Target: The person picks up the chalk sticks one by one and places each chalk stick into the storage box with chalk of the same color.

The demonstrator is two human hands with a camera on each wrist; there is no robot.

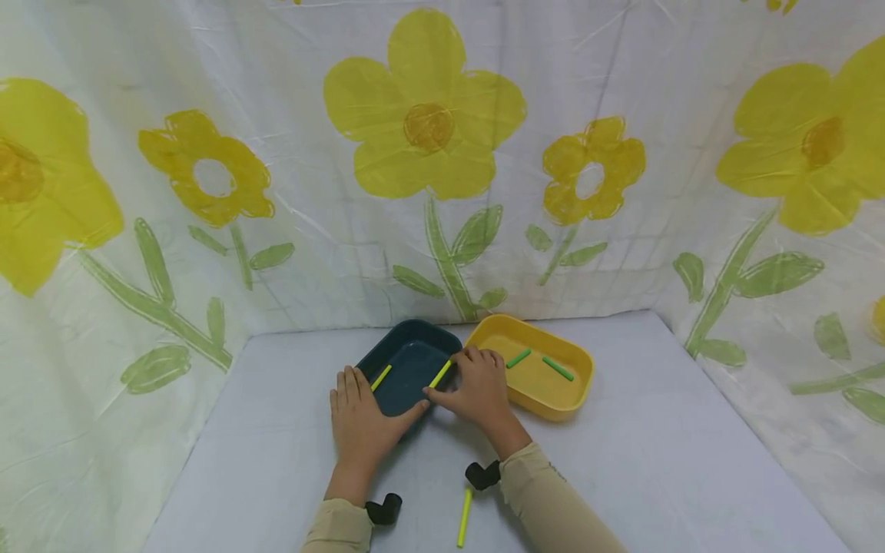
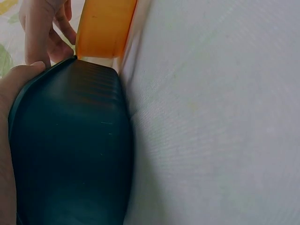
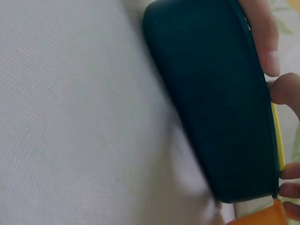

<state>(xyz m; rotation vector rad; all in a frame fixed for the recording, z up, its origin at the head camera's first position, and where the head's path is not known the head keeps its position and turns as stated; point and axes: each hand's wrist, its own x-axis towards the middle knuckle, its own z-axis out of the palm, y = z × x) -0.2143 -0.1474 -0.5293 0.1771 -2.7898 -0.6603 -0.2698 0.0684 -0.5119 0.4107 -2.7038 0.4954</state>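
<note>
A dark teal tray (image 1: 413, 367) stands angled on the table. My left hand (image 1: 365, 426) rests over its left rim with the fingers extended and the thumb reaching along the near edge. One yellow stick (image 1: 382, 377) lies along the tray's left side, right by those fingers. At the right rim, my right hand (image 1: 482, 390) holds another yellow stick (image 1: 440, 374), thumb at the near end and fingertips at the far end. That stick (image 3: 279, 136) runs along the rim in the right wrist view. The left thumb (image 3: 271, 63) comes close to the right thumb there.
To the right, a yellow tray (image 1: 586, 378) stands against the teal one, with a green stick (image 1: 518, 359) and a second green stick (image 1: 557, 369) inside. A loose yellow stick (image 1: 465, 518) lies near the front of the white-covered table (image 1: 256, 430). A flowered curtain (image 1: 311, 253) hangs behind.
</note>
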